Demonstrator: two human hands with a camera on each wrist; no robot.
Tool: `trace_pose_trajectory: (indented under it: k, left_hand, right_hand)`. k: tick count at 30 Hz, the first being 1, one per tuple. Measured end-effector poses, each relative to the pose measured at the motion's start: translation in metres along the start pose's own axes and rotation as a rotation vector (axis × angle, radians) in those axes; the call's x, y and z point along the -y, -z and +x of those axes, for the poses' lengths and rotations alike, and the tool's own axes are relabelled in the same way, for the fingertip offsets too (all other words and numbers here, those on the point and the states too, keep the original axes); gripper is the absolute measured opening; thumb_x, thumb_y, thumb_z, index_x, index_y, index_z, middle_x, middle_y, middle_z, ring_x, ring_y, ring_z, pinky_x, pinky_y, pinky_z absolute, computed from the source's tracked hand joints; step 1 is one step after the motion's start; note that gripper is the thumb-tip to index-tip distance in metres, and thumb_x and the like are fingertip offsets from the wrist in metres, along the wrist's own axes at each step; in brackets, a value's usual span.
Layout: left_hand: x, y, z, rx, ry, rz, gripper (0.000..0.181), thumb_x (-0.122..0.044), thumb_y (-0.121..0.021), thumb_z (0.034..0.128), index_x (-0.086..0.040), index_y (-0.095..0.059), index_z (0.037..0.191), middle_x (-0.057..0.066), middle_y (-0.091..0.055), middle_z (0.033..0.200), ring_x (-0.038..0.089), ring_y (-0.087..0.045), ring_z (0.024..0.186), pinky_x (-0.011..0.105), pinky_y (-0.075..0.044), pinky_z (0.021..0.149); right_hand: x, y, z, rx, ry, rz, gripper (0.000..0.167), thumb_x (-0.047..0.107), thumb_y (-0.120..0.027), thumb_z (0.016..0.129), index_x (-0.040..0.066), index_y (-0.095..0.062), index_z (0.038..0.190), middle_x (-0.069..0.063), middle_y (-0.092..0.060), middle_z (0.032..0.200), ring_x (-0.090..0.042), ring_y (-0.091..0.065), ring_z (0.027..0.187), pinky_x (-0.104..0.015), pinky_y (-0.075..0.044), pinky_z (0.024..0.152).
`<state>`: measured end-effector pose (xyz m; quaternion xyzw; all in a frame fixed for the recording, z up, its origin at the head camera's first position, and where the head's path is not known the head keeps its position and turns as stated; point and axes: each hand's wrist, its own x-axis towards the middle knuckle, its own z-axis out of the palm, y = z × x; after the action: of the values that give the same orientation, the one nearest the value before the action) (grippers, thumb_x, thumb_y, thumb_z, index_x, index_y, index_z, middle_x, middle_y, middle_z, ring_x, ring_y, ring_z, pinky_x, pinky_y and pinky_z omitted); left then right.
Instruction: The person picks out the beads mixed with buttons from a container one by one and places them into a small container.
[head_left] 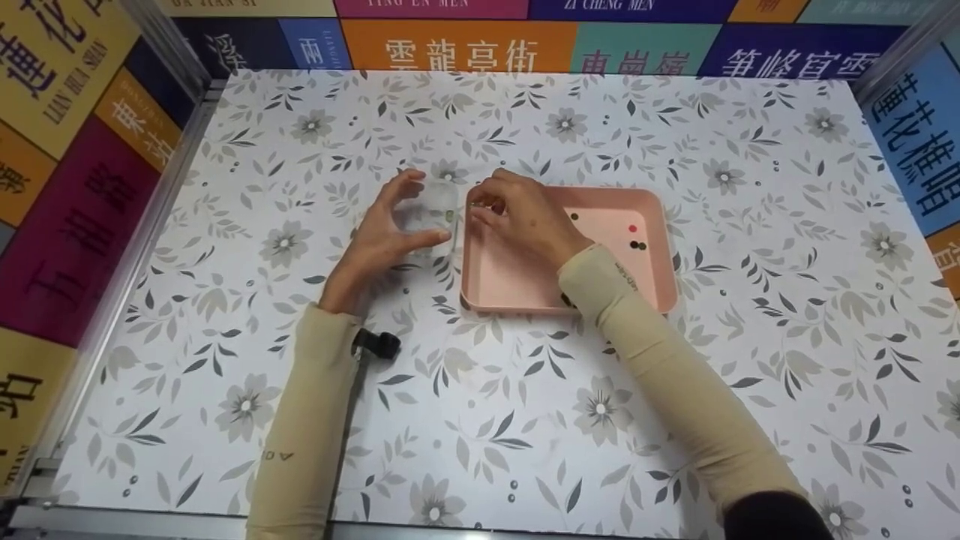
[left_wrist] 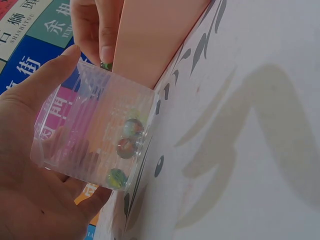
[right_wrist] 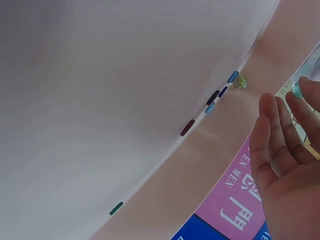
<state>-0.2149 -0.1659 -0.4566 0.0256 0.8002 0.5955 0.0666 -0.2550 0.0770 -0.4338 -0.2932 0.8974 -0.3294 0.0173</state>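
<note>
My left hand [head_left: 375, 225] holds a clear plastic box [head_left: 431, 199], thumb on one side and fingers on the other. Inside the box lie several glass marbles [left_wrist: 126, 148], best seen in the left wrist view. Just right of it is a pink tray [head_left: 664, 262]. Above the tray's left end, my right hand [head_left: 525, 214] pinches a glass marble [right_wrist: 296, 89] between thumb and forefinger, close to the box. Another marble [right_wrist: 240, 81] lies in the tray, as do several small flat discs, among them a red one [head_left: 633, 229] and a green one [right_wrist: 116, 208].
Box and tray stand on a table [head_left: 480, 420] with a floral print. Coloured panels [head_left: 457, 49] with lettering rise behind the table and along both sides. A black strap with a small device [head_left: 381, 344] sits at the left wrist.
</note>
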Motion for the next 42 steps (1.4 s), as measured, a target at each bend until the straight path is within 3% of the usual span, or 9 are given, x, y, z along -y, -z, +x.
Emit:
trace_pose_trajectory:
  k: [8, 15, 27, 38, 42]
  left_hand:
    - [0.003, 0.000, 0.000, -0.005, -0.068, 0.036, 0.094, -0.027, -0.094, 0.0765, -0.024, -0.042, 0.155, 0.011, -0.046, 0.158, 0.032, -0.048, 0.144, 0.052, -0.039, 0.121]
    - [0.002, 0.000, 0.000, -0.007, -0.056, 0.028, 0.094, -0.027, -0.094, 0.0762, -0.027, -0.043, 0.155, 0.011, -0.044, 0.159, 0.033, -0.048, 0.145, 0.053, -0.040, 0.121]
    - [0.001, 0.000, -0.001, -0.002, -0.048, 0.051, 0.098, -0.027, -0.094, 0.0759, -0.023, -0.040, 0.157, 0.010, -0.045, 0.160, 0.034, -0.048, 0.145, 0.051, -0.045, 0.118]
    - [0.002, -0.001, 0.000, -0.008, -0.047, 0.036, 0.095, -0.028, -0.094, 0.0763, -0.025, -0.042, 0.155, 0.010, -0.045, 0.160, 0.033, -0.044, 0.149, 0.052, -0.038, 0.123]
    - [0.002, 0.000, 0.000, -0.006, -0.044, 0.032, 0.095, -0.027, -0.094, 0.0760, -0.026, -0.042, 0.155, 0.009, -0.044, 0.160, 0.034, -0.046, 0.147, 0.053, -0.042, 0.120]
  right_hand:
    - [0.003, 0.000, -0.003, -0.019, 0.055, -0.014, 0.022, 0.023, -0.071, 0.100, 0.011, -0.075, 0.118, -0.006, -0.068, 0.108, -0.021, -0.069, 0.102, -0.033, -0.057, 0.092]
    - [0.016, 0.001, -0.003, -0.007, 0.102, -0.062, 0.023, 0.025, -0.067, 0.103, 0.009, -0.074, 0.118, -0.007, -0.064, 0.110, -0.020, -0.069, 0.102, -0.032, -0.058, 0.090]
    - [0.020, 0.000, -0.004, -0.054, 0.162, -0.032, 0.022, 0.024, -0.068, 0.102, 0.008, -0.074, 0.116, -0.009, -0.065, 0.110, -0.021, -0.068, 0.096, -0.033, -0.058, 0.085]
    - [0.020, -0.005, -0.002, -0.093, 0.205, 0.022, 0.020, 0.021, -0.070, 0.101, 0.004, -0.074, 0.111, -0.013, -0.064, 0.103, -0.024, -0.068, 0.092, -0.035, -0.058, 0.082]
    - [0.020, -0.006, 0.000, -0.090, 0.195, 0.027, 0.021, 0.023, -0.070, 0.101, 0.006, -0.075, 0.112, -0.013, -0.065, 0.103, -0.023, -0.067, 0.092, -0.033, -0.058, 0.082]
